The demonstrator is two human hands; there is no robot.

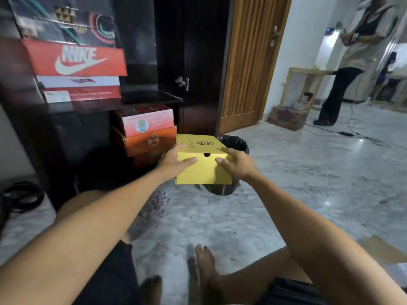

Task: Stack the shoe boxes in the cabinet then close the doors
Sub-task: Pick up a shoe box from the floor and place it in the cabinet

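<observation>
**Yellow box in the air, stacks in the cabinet**

The yellow shoe box (203, 166) is up off the floor, lid on, short end facing the camera with a finger notch in the lid's edge and a dark round logo on top. It hangs just right of the dark cabinet (88, 119). Upper shelf: a red Nike box (77, 60) sits between a dark printed box (63, 20) above and a red-and-white box (81, 89) below. Lower compartment: a pink-red box (146, 121) rests on an orange box (149, 140). The cabinet door (191, 62) stands open.

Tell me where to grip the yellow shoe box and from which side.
Grip the yellow shoe box by its two short-end corners, left hand and right hand coming from opposite sides: it looks too wide for one hand, and its flat walls give the fingers purchase.
</observation>
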